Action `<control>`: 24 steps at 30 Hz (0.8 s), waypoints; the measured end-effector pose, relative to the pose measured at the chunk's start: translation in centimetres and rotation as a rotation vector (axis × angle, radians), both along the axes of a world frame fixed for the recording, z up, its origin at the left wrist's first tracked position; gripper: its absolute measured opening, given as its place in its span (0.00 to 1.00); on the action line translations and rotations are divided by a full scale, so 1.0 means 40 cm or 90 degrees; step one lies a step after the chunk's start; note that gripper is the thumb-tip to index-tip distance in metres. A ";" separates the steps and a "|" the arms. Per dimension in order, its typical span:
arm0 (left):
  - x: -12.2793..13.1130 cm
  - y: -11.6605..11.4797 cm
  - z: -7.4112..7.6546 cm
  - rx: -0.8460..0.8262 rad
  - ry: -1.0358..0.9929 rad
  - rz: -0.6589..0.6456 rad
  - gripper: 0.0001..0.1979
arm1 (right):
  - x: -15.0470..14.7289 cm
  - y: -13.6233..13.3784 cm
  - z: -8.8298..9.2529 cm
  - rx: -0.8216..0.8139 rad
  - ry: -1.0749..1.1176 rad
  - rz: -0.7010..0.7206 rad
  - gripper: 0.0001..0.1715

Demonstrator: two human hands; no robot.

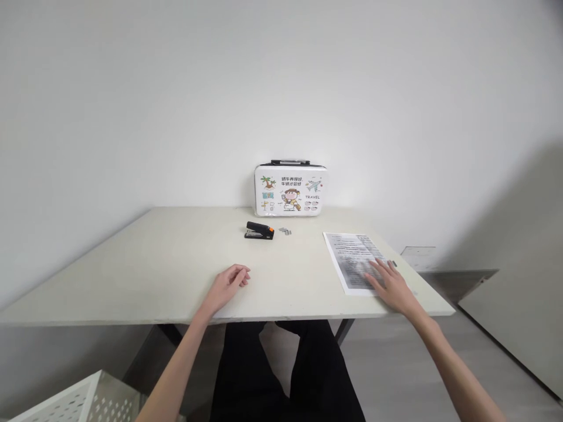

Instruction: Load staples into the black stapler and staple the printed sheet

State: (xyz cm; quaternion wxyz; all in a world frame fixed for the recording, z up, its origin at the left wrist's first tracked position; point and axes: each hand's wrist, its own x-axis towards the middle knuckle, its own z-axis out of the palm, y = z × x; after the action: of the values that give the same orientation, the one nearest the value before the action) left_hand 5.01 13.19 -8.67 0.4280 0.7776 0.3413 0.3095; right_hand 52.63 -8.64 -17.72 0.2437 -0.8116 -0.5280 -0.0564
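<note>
My left hand (227, 286) rests on the table near its front edge, fingers curled in, with nothing seen in it. On the right, my right hand (389, 285) lies with fingers spread on the lower right part of a printed sheet (352, 258). A small dark object (393, 264) lies beside the sheet's right edge, just beyond my right fingertips. The black stapler (259, 230) with an orange part sits beyond my left hand, touched by neither hand. Some staple strips (285, 231) lie just right of the stapler.
A white case (290, 190) with cartoon prints and a black handle stands at the back of the pale table (153, 264), near the wall. A white perforated basket (94, 395) is at the lower left, below the table's level.
</note>
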 end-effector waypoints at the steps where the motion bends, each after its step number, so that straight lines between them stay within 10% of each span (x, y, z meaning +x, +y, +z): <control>1: 0.000 0.000 0.000 0.000 0.002 0.001 0.19 | 0.004 -0.001 -0.005 -0.033 -0.002 -0.006 0.41; 24: 0.000 0.005 -0.002 0.015 0.019 0.007 0.19 | -0.082 -0.003 0.022 -0.211 -0.029 -0.029 0.44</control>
State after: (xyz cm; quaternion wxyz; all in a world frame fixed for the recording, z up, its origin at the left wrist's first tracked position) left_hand 5.03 13.40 -8.73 0.4118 0.7851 0.3487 0.3041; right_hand 49.33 -8.76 -16.86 0.0934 -0.8507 -0.5172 0.0077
